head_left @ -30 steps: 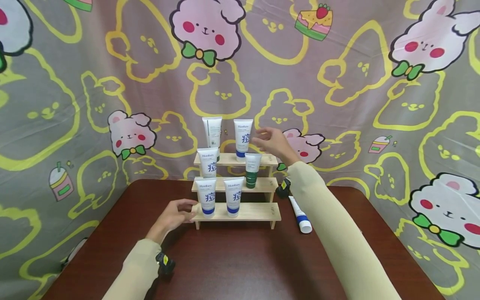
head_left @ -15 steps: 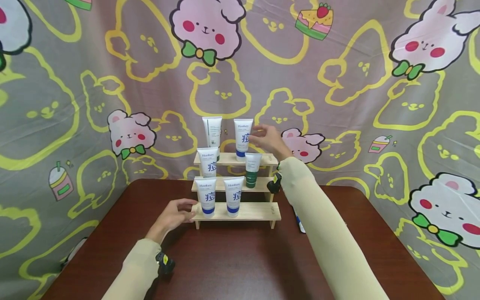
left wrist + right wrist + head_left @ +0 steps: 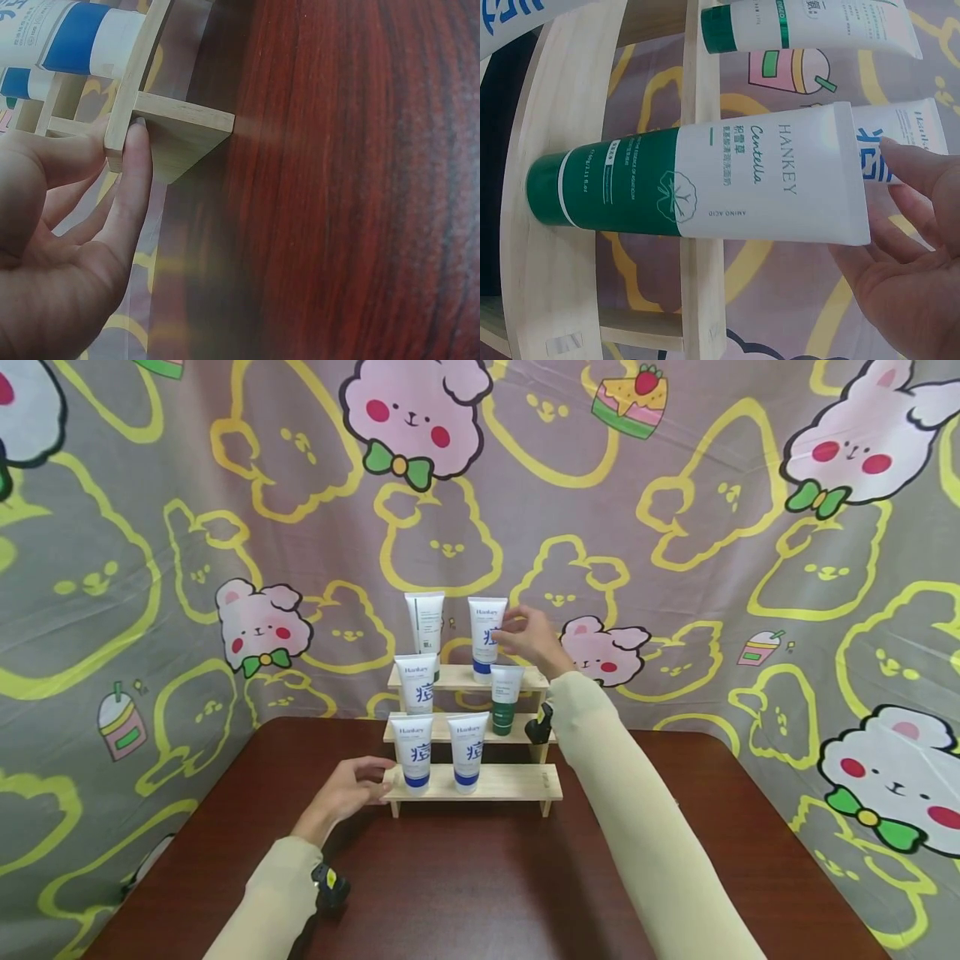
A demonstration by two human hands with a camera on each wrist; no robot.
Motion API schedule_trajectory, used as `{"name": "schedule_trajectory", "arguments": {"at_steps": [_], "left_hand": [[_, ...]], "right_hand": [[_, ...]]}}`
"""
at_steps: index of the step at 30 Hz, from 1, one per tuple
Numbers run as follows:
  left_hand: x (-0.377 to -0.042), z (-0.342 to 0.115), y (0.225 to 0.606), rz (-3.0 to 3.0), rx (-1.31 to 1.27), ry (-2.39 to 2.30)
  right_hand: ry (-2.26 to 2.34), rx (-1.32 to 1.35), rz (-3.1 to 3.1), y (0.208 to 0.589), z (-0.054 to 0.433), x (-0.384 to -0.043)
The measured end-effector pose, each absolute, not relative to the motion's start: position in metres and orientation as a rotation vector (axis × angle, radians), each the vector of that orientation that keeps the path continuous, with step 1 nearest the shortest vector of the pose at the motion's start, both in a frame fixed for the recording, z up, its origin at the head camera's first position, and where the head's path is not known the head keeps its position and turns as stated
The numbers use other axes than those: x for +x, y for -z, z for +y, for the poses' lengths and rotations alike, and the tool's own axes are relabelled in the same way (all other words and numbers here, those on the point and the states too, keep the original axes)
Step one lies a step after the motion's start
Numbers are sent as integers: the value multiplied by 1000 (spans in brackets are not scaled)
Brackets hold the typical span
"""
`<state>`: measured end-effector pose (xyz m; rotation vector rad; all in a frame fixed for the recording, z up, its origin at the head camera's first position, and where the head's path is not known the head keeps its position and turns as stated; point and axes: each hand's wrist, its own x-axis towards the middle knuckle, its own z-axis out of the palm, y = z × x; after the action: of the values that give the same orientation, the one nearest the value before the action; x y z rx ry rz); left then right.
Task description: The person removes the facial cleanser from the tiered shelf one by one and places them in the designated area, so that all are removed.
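Observation:
A three-tier wooden stand (image 3: 517,783) holds several squeeze tubes. My left hand (image 3: 352,789) pinches the left end of its lowest shelf, a finger underneath in the left wrist view. At the top tier, my right hand (image 3: 532,635) holds the right-hand white and blue tube (image 3: 487,631), thumb across its printed front. In the right wrist view that tube (image 3: 907,124) is partly hidden behind a green and white tube (image 3: 630,180) on the middle tier. A white tube (image 3: 425,627) stands at the top left.
Below it, one white and blue tube (image 3: 416,681) stands on the middle tier. The lowest shelf bears two more, a left tube (image 3: 412,752) and a right tube (image 3: 467,752). The stand is on a dark red table (image 3: 465,877) before a cartoon-print cloth (image 3: 300,543).
My right hand has moved left onto the top right tube. The right sleeve now covers a tube lying on the table beside the stand. My left hand has stayed put.

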<state>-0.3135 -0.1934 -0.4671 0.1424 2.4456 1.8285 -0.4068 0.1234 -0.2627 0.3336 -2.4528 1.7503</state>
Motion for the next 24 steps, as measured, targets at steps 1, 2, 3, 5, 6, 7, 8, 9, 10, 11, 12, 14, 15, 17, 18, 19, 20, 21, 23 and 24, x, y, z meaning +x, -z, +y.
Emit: {"name": "schedule_trajectory", "arguments": {"at_steps": [1,2,3,5,6,7,8,9,10,11,12,14,15,17,18,19,20,21,23,24], "left_hand": [[-313,-193,467,2446,143,-1830],[-314,-193,467,2447,145,-1830],[-314,-193,467,2447,146,-1830],[-314,-193,467,2449,149,-1829],[-314,-193,467,2451,150,-1825],[-314,-193,467,2453,148,-1823],[-314,-193,467,2453,148,-1823],[-313,-193,466,2452,145,-1824],[-313,-193,466,2455,144,-1822],[-313,-193,466,2457,141,-1821],[-313,-193,466,2458,139,-1818],[-313,-193,466,2461,134,-1815],[-314,-193,466,2463,131,-1812],[-314,-193,467,2466,130,-1807],[-314,-192,467,2467,123,-1805],[-314,-192,467,2470,119,-1802],[-315,-193,467,2474,117,-1796],[-315,-193,467,2477,116,-1792],[-314,-193,467,2480,115,-1785],[-314,-193,467,2480,115,-1784]], "right_hand": [[-1733,325,-2462,263,123,-407],[-1713,314,-2473,263,122,-407],[-1699,310,-2481,263,122,-407],[-1663,300,-2496,264,121,-407],[-1644,297,-2504,264,121,-407],[-1625,295,-2511,265,120,-407],[-1613,293,-2514,265,120,-407],[-1605,292,-2514,266,120,-407],[-1591,286,-2517,266,120,-407],[-1585,283,-2517,266,120,-407],[-1582,281,-2515,266,119,-407],[-1565,276,-2514,267,119,-407],[-1556,278,-2512,267,118,-407],[-1526,288,-2507,269,117,-407],[-1507,294,-2504,269,116,-407],[-1479,299,-2501,270,116,-408],[-1460,305,-2495,270,115,-408],[-1441,306,-2489,271,114,-409],[-1416,305,-2476,273,113,-410],[-1404,304,-2469,273,113,-410]]}}
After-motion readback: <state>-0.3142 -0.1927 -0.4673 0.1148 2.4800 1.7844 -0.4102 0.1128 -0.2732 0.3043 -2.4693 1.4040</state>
